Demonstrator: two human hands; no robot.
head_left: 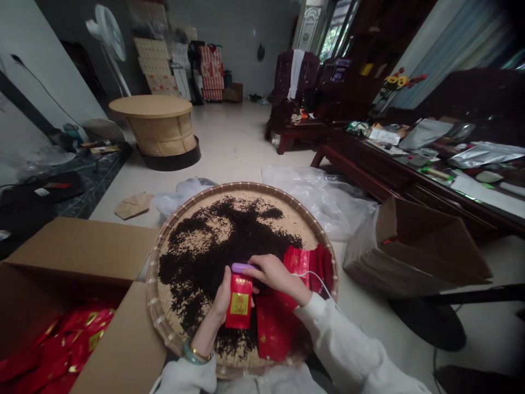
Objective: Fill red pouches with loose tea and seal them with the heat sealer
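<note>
My left hand (222, 295) grips a red-and-gold packet (238, 304) upright by its side, above a wide woven bamboo tray (246, 189). My right hand (273, 276) is shut on a small purple device (241, 268), which pinches the packet's top edge. A white cord (318, 280) runs from the device off to the right. Dark loose tea leaves (221, 241) spread across the tray. Further red packets (274, 328) lie flat on the tray beneath my hands, and more (307, 265) lean near its right rim.
An open cardboard box (77, 251) full of red packets sits at the left of the tray, and another box (414, 249) at the right. Clear plastic bags (320, 200) lie behind the tray. A low wooden table (369, 164) holds silver foil bags.
</note>
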